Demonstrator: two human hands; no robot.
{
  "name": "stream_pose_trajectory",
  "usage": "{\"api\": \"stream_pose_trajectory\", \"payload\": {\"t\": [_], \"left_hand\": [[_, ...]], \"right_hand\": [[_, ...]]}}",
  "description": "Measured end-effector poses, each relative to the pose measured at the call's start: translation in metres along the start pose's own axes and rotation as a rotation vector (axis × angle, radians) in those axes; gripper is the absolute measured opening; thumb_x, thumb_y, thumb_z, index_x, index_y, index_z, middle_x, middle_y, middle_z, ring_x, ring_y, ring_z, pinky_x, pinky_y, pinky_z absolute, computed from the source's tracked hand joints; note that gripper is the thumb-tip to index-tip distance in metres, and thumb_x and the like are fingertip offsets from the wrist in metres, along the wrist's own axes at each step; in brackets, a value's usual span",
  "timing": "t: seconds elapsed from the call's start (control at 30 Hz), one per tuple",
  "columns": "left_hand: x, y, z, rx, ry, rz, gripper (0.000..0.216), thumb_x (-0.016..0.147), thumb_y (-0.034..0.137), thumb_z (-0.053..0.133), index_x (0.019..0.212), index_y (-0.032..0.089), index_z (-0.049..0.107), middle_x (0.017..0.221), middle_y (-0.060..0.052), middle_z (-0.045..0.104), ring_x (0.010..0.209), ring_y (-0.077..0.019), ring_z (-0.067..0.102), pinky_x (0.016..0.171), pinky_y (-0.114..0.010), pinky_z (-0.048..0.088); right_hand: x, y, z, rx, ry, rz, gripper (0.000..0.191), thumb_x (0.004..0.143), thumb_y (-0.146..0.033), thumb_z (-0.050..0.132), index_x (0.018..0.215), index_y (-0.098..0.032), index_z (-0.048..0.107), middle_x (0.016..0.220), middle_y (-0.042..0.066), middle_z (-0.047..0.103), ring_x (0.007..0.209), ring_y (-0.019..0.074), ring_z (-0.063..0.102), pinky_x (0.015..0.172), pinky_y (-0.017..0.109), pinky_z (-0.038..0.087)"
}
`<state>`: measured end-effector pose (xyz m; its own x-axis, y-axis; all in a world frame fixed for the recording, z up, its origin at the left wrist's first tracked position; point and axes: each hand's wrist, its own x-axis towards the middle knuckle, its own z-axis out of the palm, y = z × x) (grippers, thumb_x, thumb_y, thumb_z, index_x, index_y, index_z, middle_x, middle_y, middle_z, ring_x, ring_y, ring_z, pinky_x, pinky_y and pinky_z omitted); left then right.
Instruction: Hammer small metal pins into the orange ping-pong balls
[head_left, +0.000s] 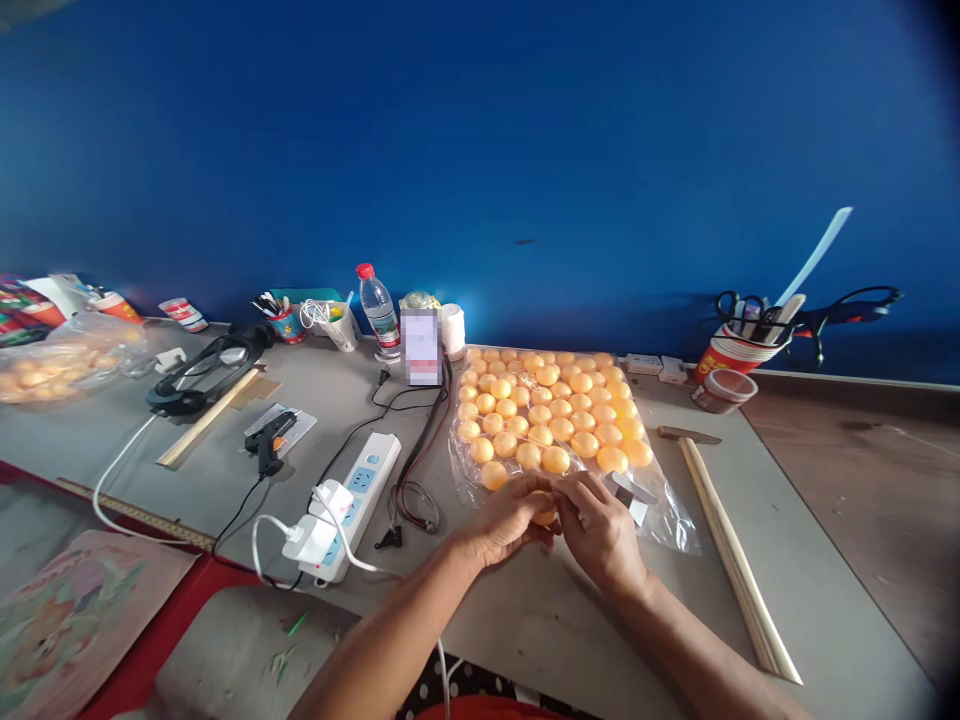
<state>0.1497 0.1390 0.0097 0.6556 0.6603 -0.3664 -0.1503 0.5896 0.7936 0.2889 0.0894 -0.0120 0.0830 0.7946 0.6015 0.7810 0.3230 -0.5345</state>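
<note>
My left hand [512, 520] is wrapped round an orange ping-pong ball [543, 510], part of which shows between the fingers. My right hand [600, 525] meets it at the ball, its thumb and fingers pinched together. Whatever sits in that pinch is hidden. Just beyond both hands lies a clear plastic bag [679, 530] holding many orange ping-pong balls [555, 459] in rows. A small flat grey and white piece [634, 492] shows beside my right knuckles, over the bag; whether the hand touches it I cannot tell.
Left of the bag lie a white power strip [364, 490] with plugs and cables, and a black glue gun [270, 440]. A water bottle [379, 315] and phone [421, 345] stand behind. To the right are a knife [688, 435], wooden sticks [739, 560] and a cup of scissors [731, 350].
</note>
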Motion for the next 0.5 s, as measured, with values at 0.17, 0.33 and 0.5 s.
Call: {"api": "stream_pose_trajectory", "payload": {"t": [0.17,0.33,0.5], "left_hand": [[0.0001,0.0047,0.0038,-0.033,0.106,-0.025,0.036,0.060,0.037,0.080,0.079,0.013,0.061,0.066,0.000,0.059,0.055,-0.0100,0.058,0.048,-0.021,0.047],[0.0020,0.0024,-0.0009,-0.123,0.112,-0.008,0.036,0.059,0.033,0.082,0.078,0.014,0.058,0.062,0.002,0.057,0.052,-0.0074,0.054,0.046,-0.018,0.044],[0.0018,0.0004,-0.0051,-0.035,0.015,-0.014,0.035,0.066,0.041,0.076,0.077,0.017,0.054,0.056,0.003,0.055,0.042,-0.0083,0.049,0.038,-0.020,0.039]], "right_hand": [[0.0041,-0.0039,-0.0045,-0.114,-0.058,-0.132,0.026,0.091,-0.012,0.046,0.084,-0.018,0.071,0.076,0.007,0.066,0.065,0.0174,0.061,0.058,0.027,0.046],[0.0018,-0.0050,-0.0027,0.065,-0.102,0.001,0.026,0.094,-0.018,0.047,0.099,-0.019,0.073,0.085,0.009,0.069,0.074,0.0182,0.065,0.065,0.028,0.052],[0.0039,0.0031,-0.0023,0.356,-0.178,0.235,0.022,0.089,-0.024,0.054,0.093,-0.021,0.075,0.087,0.007,0.071,0.079,0.0202,0.067,0.072,0.032,0.056]]}}
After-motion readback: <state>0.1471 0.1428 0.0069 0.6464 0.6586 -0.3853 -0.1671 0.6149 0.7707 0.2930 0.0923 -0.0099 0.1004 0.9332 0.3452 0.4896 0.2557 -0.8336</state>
